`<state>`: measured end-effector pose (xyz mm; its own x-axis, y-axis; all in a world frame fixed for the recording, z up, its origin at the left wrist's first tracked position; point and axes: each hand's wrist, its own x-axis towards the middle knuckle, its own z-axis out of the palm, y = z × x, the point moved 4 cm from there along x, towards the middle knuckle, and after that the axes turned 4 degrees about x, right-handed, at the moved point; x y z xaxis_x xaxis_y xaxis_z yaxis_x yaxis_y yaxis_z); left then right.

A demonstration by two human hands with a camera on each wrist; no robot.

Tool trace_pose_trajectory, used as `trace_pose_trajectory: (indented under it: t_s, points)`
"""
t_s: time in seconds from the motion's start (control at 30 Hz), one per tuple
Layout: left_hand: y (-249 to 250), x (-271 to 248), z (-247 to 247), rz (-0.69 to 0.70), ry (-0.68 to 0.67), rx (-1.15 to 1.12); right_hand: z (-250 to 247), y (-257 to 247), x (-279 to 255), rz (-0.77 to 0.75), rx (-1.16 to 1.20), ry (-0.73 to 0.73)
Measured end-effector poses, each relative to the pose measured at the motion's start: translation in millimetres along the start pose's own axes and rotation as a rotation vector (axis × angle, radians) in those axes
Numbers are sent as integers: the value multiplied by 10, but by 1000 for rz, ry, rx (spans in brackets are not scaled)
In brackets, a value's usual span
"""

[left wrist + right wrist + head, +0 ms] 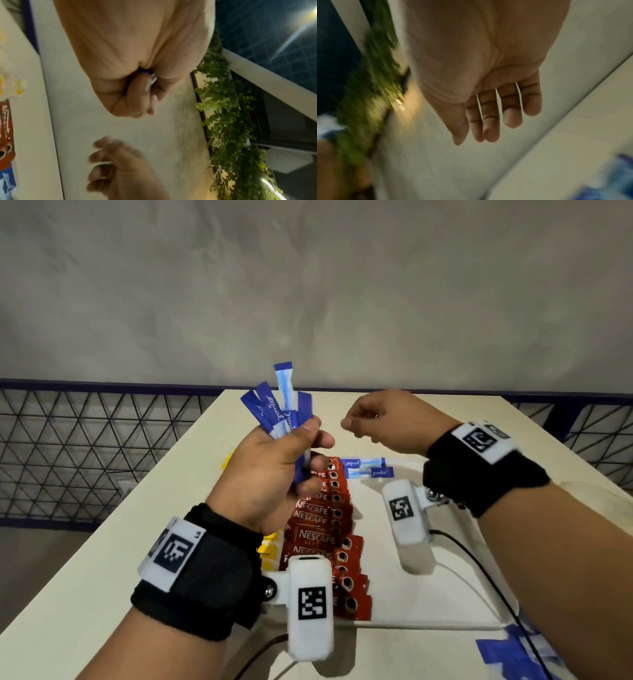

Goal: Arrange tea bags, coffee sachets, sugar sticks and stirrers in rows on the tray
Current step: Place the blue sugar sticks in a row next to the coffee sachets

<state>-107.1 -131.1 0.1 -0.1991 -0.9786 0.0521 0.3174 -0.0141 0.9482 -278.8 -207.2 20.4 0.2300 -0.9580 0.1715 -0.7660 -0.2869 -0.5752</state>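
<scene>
My left hand (pixel 306 455) is raised over the white tray (pixel 394 594) and grips a fanned bundle of blue sugar sticks (pixel 279 409). In the left wrist view the left hand (pixel 137 88) is a closed fist with a bit of a blue stick (pixel 153 78) showing. My right hand (pixel 358 424) hovers to the right of the bundle, fingers relaxed and holding nothing; the right wrist view shows the right hand (pixel 488 115) with bare, loosely straight fingers. On the tray lie a column of red Nescafe coffee sachets (pixel 322 529), yellow tea bags (pixel 269 549) to their left, and two sugar sticks (pixel 366 469) at the far end.
The tray sits on a cream table (pixel 137 542) with a black mesh railing (pixel 85 440) behind and to the left. A pile of blue packets (pixel 507 655) lies at the near right corner. A dark cable (pixel 479 570) crosses the tray's right side.
</scene>
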Motion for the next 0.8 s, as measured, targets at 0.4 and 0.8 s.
trace_pose_trajectory:
  t_s: [0.4,0.8]
  points:
    - [-98,-76,164,-29,-119,132,0,-341,-549,-204,610,68]
    - [-237,66,-11,-167,117,2,-9,-213,-584,-221,741,8]
